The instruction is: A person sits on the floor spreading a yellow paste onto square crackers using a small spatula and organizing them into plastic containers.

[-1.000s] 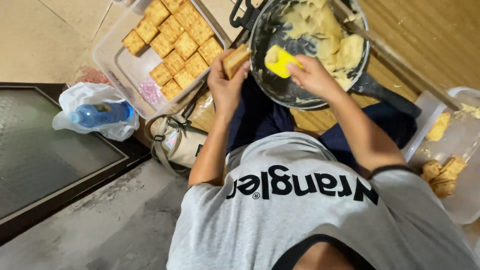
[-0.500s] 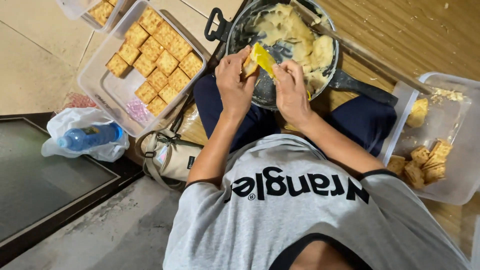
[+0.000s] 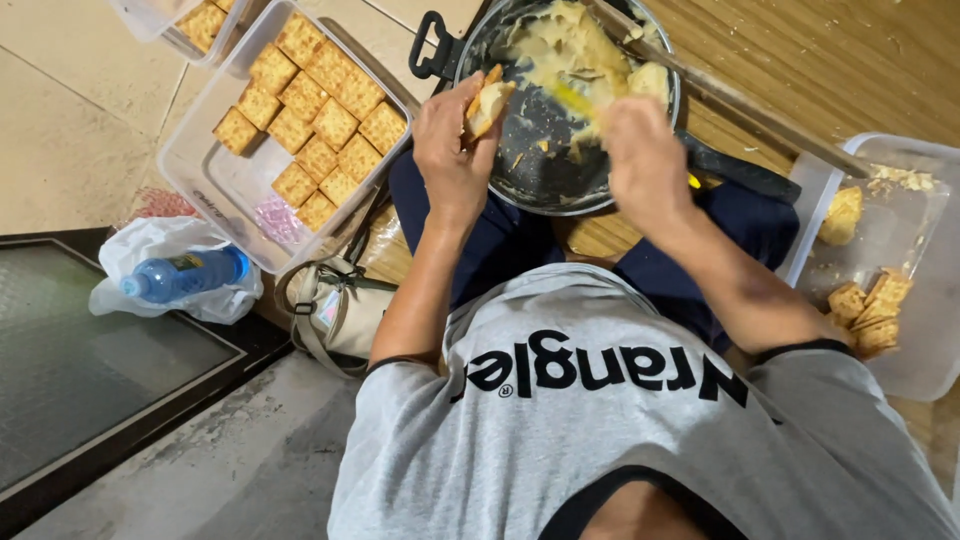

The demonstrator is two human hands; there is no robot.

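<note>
My left hand [image 3: 450,150] holds a square cracker [image 3: 485,100] smeared with pale filling, over the near edge of a dark pan [image 3: 530,165]. The pan rests between my knees and holds pale yellow mash [image 3: 565,45]. My right hand [image 3: 645,160] grips a yellow spreader [image 3: 575,100], blurred, whose tip is in the mash just right of the cracker. The two hands are a little apart.
A clear tub [image 3: 215,185] of plain square crackers [image 3: 320,120] lies at the left. At the right, another clear tub [image 3: 905,360] holds filled crackers [image 3: 868,305]. A long wooden stick [image 3: 740,105] crosses the pan. A blue bottle [image 3: 185,275] lies on a white bag, beside a small bag [image 3: 335,310].
My right hand drew the yellow spreader off the cracker and back over the mash in the pan. My left hand keeps the cracker and has tilted it. The view shifted slightly.
</note>
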